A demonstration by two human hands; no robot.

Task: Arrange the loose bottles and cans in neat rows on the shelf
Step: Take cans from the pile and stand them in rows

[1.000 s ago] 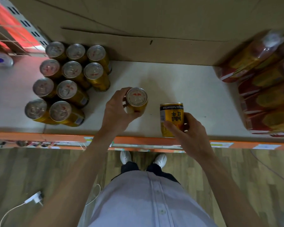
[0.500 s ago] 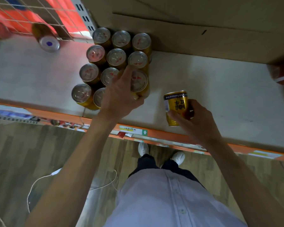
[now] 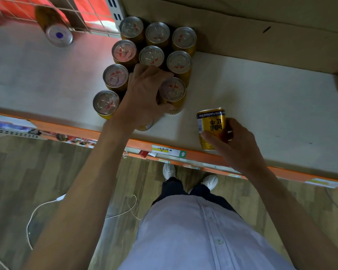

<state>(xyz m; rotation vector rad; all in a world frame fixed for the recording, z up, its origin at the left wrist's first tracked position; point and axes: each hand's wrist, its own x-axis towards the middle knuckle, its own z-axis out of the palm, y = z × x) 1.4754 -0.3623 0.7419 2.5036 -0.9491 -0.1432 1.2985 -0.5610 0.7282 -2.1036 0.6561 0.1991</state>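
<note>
- A second ago the left hand (image 3: 142, 96) carried the loose can (image 3: 172, 90) over bare shelf (image 3: 261, 98), apart from the block of cans (image 3: 151, 55). Now that can stands in the block, third in the right-hand column, touching the can just beyond the fingertips.
- Judged from the rows, the right-hand column lacks only its front place to match the four-deep column on the hand's far side.
- The left hand has not let go. Its fingers curve round the can's far side and the thumb lies at its near side, a loose hold rather than a tight one.
- The palm hides the middle column's nearer cans; one shows beneath the wrist.
- The right hand (image 3: 240, 147) grips the gold can (image 3: 211, 125) upright, thumb across the label and fingers wrapped behind. It stays close to the shelf's front edge, as before.
- The vacant place lies on the left hand's thumb side, between the two hands, so the gold can looks next to go in.
</note>
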